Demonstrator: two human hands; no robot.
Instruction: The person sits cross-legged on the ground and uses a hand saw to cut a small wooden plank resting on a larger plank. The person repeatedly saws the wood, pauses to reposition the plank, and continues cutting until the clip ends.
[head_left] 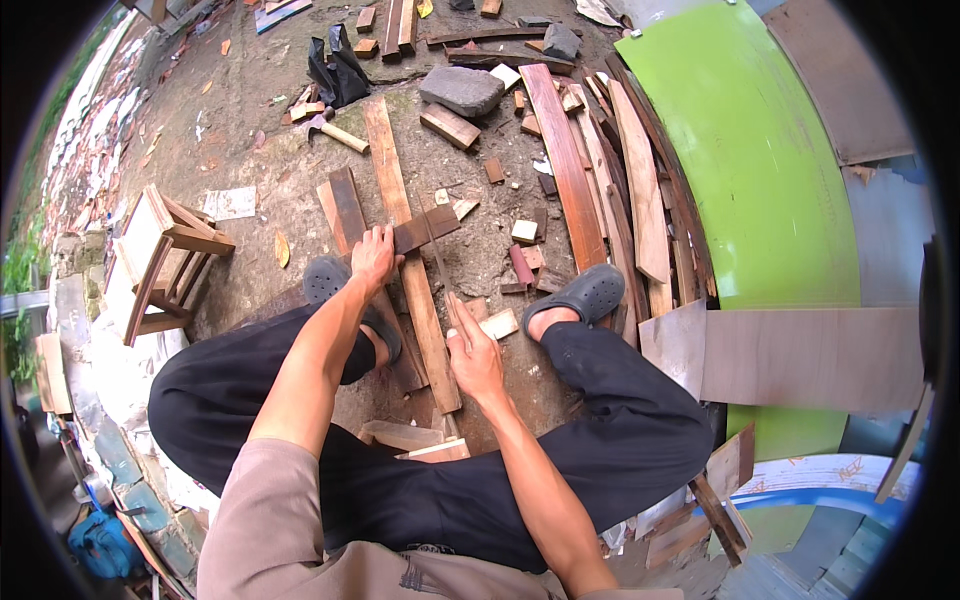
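Note:
My left hand (375, 257) presses down on the left end of a short dark wooden board (428, 228), fingers curled over it. That board lies across a long plank (400, 190) on the ground between my feet. In my closed right hand (476, 362) is a handsaw (439, 258), its narrow blade reaching up to the board's right part. Most of the saw's handle is hidden by my fingers. Beside my left hand, another dark plank (348, 205) lies next to the long one.
A hammer (340, 133) and a grey stone (462, 90) lie farther off. At left stands a small wooden stool (165, 255). Long boards (565, 165) are piled on the right, beside a green panel (740, 150). Wood offcuts (523, 231) litter the ground near my right shoe (585, 295).

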